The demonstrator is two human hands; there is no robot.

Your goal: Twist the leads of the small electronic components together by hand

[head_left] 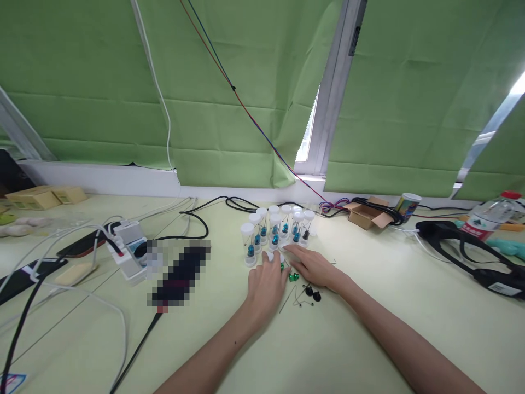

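My left hand (264,284) is closed at the front of a cluster of clear tubes (275,232) with white caps, its fingers around a small white-capped tube (280,257) that is partly hidden. Green bits show by that tube. Reaching in from the other side, my right hand (314,266) has its fingers stretched out, their tips close to the same tube and the front row. Most standing tubes contain a blue piece and thin stems; one tube (305,234) has a dark piece. Green pieces (293,277), black round pieces (313,294) and thin bent wires (296,298) lie beneath the hands.
A pixelated dark device (180,276) with a cable lies left, beside a white power strip (129,254). Behind the tubes run black cables (241,203). A small open cardboard box (367,214), a can (408,206), black goggles-like gear (471,262) and a bottle (488,221) are right.
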